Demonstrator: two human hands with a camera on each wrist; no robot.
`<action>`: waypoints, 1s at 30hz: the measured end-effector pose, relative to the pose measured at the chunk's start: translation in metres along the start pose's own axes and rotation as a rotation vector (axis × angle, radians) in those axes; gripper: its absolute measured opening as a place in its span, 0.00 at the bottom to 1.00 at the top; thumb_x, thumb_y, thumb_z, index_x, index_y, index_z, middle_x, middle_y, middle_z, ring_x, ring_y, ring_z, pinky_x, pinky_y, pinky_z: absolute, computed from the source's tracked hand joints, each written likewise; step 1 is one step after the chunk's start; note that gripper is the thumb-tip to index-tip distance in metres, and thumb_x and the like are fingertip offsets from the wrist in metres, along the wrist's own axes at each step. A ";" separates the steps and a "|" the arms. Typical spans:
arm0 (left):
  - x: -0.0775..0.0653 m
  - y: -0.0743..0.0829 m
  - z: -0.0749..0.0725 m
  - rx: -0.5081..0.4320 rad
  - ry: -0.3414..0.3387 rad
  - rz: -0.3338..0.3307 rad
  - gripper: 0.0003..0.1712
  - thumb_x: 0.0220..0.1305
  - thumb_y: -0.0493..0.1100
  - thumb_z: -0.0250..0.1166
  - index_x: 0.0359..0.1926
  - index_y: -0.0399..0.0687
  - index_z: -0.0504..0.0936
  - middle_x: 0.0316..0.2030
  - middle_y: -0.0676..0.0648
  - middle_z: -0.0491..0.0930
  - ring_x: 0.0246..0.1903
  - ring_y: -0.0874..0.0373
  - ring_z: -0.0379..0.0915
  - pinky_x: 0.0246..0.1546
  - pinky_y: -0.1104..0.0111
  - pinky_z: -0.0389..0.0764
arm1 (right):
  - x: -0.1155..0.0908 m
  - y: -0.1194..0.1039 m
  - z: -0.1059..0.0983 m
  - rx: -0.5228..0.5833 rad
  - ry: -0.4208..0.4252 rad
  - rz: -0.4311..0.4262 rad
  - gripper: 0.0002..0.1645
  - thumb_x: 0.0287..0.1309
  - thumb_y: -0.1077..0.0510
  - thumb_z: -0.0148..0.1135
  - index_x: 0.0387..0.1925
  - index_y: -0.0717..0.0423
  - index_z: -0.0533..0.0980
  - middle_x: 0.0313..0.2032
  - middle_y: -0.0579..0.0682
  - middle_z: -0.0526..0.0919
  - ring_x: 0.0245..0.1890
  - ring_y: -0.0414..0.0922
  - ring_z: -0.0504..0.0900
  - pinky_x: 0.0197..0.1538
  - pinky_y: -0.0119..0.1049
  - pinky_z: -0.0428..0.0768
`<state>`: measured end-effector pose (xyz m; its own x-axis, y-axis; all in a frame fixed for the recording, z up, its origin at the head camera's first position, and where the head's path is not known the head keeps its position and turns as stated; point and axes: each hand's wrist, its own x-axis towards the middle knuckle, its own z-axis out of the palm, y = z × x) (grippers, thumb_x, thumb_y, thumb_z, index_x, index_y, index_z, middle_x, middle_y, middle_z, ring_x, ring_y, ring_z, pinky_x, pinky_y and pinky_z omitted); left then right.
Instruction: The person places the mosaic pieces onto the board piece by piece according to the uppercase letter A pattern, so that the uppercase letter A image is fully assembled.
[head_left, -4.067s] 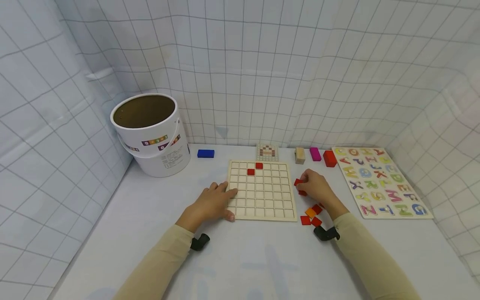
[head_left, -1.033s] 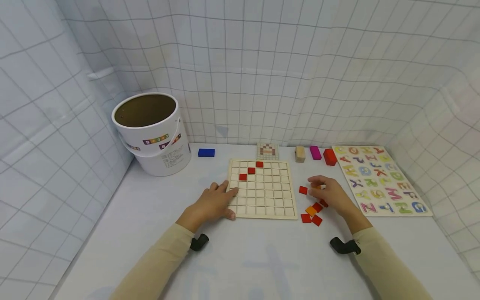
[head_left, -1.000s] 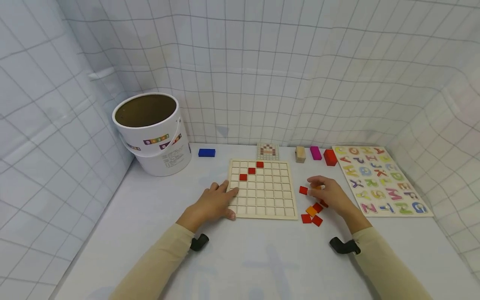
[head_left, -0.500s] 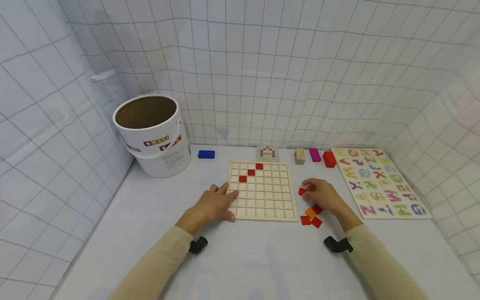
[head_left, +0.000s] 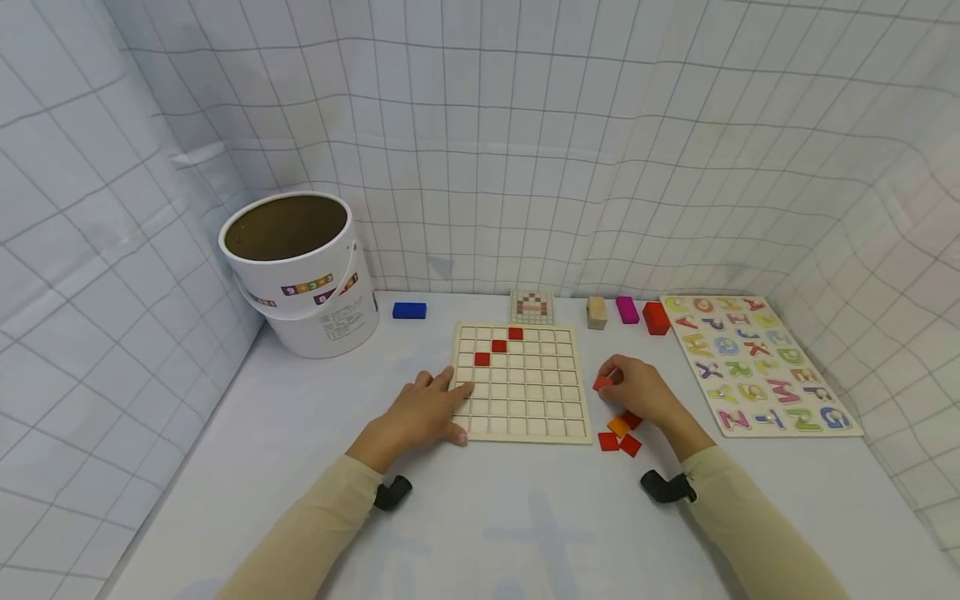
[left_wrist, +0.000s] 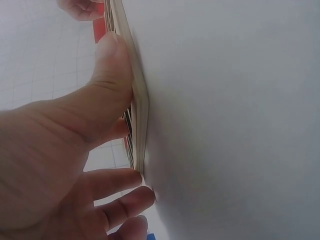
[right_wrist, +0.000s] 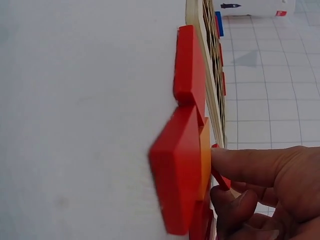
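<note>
My left hand (head_left: 427,410) rests at the left edge of a wooden grid board (head_left: 531,435), fingers spread. Its thumb lies along the near side of that edge, as the left wrist view shows too. Three red square tiles (head_left: 498,346) sit in the grid's upper left squares, forming a diagonal. Just right of the board, my right hand (head_left: 639,388) pinches a red tile (head_left: 602,382) between thumb and fingers; the right wrist view has this tile tilted. Below that hand lie several loose red tiles (head_left: 608,442) and an orange tile (head_left: 618,426).
Behind the board lies a small pattern card (head_left: 532,307). A blue block (head_left: 409,311), a wooden block (head_left: 596,312), a magenta block (head_left: 627,310) and a red block (head_left: 656,318) line the back. A white bucket (head_left: 330,321) stands left, an alphabet board (head_left: 731,423) lies right.
A third red tile has come onto the board since the oldest frame. Over the last second my right hand has moved left and taken hold of a loose red tile. My left hand stays put.
</note>
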<state>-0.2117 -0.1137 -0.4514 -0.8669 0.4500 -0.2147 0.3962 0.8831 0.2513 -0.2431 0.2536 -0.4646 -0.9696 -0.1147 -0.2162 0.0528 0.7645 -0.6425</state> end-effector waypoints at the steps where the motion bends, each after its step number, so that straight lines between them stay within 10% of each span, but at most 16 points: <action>1: 0.000 0.000 0.000 0.000 -0.001 -0.001 0.51 0.54 0.61 0.74 0.76 0.55 0.66 0.77 0.35 0.55 0.68 0.36 0.58 0.63 0.44 0.65 | 0.000 0.000 0.000 0.002 -0.004 0.004 0.16 0.64 0.59 0.66 0.52 0.55 0.76 0.43 0.57 0.78 0.31 0.49 0.77 0.32 0.36 0.79; 15: 0.001 -0.002 0.000 0.015 -0.005 0.005 0.51 0.55 0.62 0.73 0.77 0.56 0.65 0.77 0.35 0.55 0.69 0.37 0.57 0.65 0.44 0.64 | 0.000 0.001 -0.001 0.046 0.035 0.001 0.20 0.68 0.53 0.65 0.58 0.53 0.76 0.39 0.57 0.76 0.29 0.49 0.75 0.29 0.37 0.76; 30: 0.000 -0.001 -0.002 0.018 -0.014 0.009 0.51 0.55 0.63 0.72 0.77 0.56 0.65 0.77 0.35 0.55 0.67 0.38 0.58 0.63 0.45 0.65 | 0.016 -0.035 0.016 0.515 -0.009 -0.085 0.28 0.69 0.56 0.63 0.67 0.58 0.70 0.31 0.56 0.80 0.27 0.45 0.74 0.30 0.32 0.74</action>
<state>-0.2126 -0.1143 -0.4502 -0.8589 0.4599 -0.2252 0.4099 0.8811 0.2359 -0.2563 0.2149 -0.4576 -0.9735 -0.1699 -0.1527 0.0873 0.3410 -0.9360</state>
